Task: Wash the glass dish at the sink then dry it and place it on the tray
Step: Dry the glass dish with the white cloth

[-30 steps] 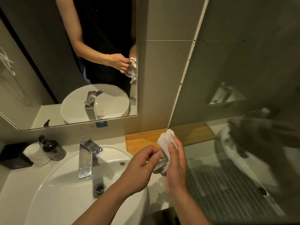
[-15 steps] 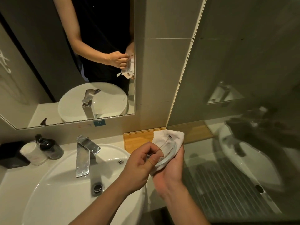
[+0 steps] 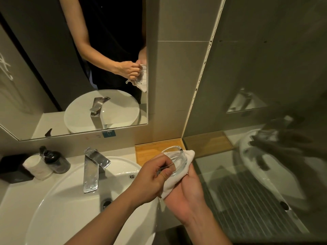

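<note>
A small clear glass dish (image 3: 177, 159) is held tilted above the counter, just right of the white sink (image 3: 58, 202). My left hand (image 3: 150, 179) pinches its near rim between thumb and fingers. My right hand (image 3: 187, 191) lies palm-up under it and cups a white cloth (image 3: 174, 181) against the dish's underside. The wooden tray (image 3: 150, 152) sits on the counter right behind the dish, in the corner by the wall; its right part is hidden by dish and cloth.
A chrome faucet (image 3: 92, 171) stands at the back of the basin. At far left are a dark soap dispenser (image 3: 54, 162), a rolled white towel (image 3: 38, 167) and a black box (image 3: 12, 167). A mirror (image 3: 74, 68) hangs above; a glass partition (image 3: 256, 156) closes off the right.
The cloth went from pressed over the dish by my right hand to lying under it in my upturned palm. The dish now shows, tilted, with my left hand on its rim.
</note>
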The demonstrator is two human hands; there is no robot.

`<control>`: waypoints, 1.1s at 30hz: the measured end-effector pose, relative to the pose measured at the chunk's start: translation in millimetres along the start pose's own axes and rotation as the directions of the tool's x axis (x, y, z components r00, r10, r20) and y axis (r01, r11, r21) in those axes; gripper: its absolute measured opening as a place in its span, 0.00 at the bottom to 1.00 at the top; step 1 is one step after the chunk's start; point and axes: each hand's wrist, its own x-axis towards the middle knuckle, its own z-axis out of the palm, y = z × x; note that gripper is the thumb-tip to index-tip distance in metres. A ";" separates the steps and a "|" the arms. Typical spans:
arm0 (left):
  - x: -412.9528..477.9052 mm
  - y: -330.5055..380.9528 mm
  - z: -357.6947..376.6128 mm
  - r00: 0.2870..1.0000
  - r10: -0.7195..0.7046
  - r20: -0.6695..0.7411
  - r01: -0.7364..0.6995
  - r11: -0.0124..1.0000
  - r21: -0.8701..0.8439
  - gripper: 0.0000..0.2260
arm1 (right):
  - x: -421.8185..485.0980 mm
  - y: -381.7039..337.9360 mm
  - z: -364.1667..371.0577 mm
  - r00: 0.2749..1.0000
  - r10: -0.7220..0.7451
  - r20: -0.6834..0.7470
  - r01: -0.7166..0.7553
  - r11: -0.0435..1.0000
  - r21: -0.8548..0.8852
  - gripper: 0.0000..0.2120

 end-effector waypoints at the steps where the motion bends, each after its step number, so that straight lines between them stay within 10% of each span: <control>1: 0.7 -0.6 0.1 1.000 0.008 0.007 -0.008 1.000 0.021 0.03 | 0.0 -1.4 -3.2 1.000 0.013 0.015 -0.013 1.000 0.015 0.31; 15: 0.8 26.2 5.5 0.991 0.123 0.058 -0.127 0.989 0.072 0.03 | 8.4 -20.7 -6.3 0.994 -0.105 0.002 0.105 0.994 -0.039 0.27; 33: 22.6 1.0 -13.6 0.998 0.058 -0.011 -0.057 0.992 0.109 0.03 | 2.4 -4.5 -13.5 0.985 0.104 0.139 -0.065 0.963 -0.261 0.32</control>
